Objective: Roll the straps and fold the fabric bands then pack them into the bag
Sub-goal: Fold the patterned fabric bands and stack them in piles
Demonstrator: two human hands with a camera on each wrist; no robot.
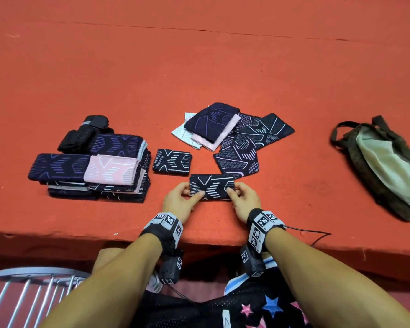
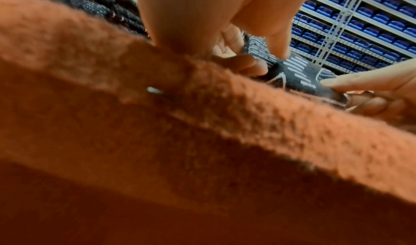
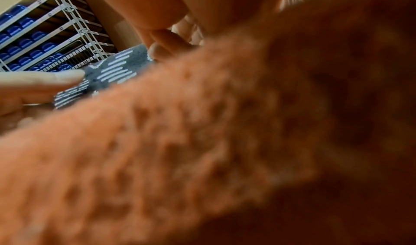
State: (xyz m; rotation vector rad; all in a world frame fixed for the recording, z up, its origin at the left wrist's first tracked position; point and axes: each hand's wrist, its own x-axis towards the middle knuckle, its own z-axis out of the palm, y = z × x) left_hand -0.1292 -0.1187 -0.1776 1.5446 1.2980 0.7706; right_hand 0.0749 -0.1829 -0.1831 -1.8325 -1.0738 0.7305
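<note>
Red-orange felt covers the surface (image 1: 199,67), which runs wide and flat to a near edge just ahead of the person's lap. Close to that edge, both hands hold one folded fabric band (image 1: 211,191), dark with white line patterns: the left hand (image 1: 179,201) pinches its left end between thumb and fingers, and the right hand (image 1: 244,201) pinches its right end the same way, thumbs on top. The left wrist view shows the same band (image 2: 292,74) low over the felt, with a fingertip pressing on its top face; the right wrist view shows it (image 3: 112,73) blurred but caught between fingers at each end. Just beyond the held band lies a second folded dark band (image 1: 172,164), alone on the felt. To the left sits a stack of folded bands (image 1: 97,172) in navy and pink, several layers deep, with black rolled straps (image 1: 85,132) lying against its far side. Behind and right of the hands is a loose pile of unfolded bands (image 1: 232,133), overlapping in navy, pale pink and pale blue. Well apart at the right edge lies the bag (image 1: 384,166), dark olive with a pale lining showing through its open mouth, its straps slack. Shelving with blue bins (image 2: 360,26) fills the background of both wrist views.
</note>
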